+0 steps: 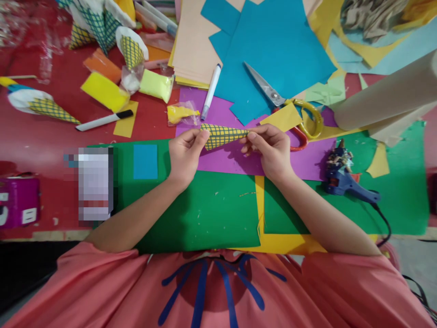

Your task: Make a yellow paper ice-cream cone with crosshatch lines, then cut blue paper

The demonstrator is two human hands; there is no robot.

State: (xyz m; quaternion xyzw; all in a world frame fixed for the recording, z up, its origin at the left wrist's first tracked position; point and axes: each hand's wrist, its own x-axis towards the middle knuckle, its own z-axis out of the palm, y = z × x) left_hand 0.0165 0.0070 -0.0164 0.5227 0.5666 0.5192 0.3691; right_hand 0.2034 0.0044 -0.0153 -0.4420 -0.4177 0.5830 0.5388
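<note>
A small paper cone (225, 135), yellow with a dark green grid, lies sideways between my two hands over the purple sheet (225, 161). My left hand (184, 152) pinches its wide end between thumb and fingers. At the pointed tip, my right hand (271, 148) closes thumb and forefinger on it, the other fingers curled below. Just beyond the cone are a white marker (211, 91) and a yellow lump in clear wrap (182, 113). Scissors (273, 93) with yellow and red handles lie past my right hand, a yellow paper strip (282, 117) across them.
A blue glue gun (351, 184) with a cord sits at right, near a pale paper roll (389, 91). Similar finished cones (54, 109) and a black-capped marker (104, 120) lie left. Blue paper (273, 41) and clay packs (105, 91) fill the back. Green sheets (205, 209) cover the front.
</note>
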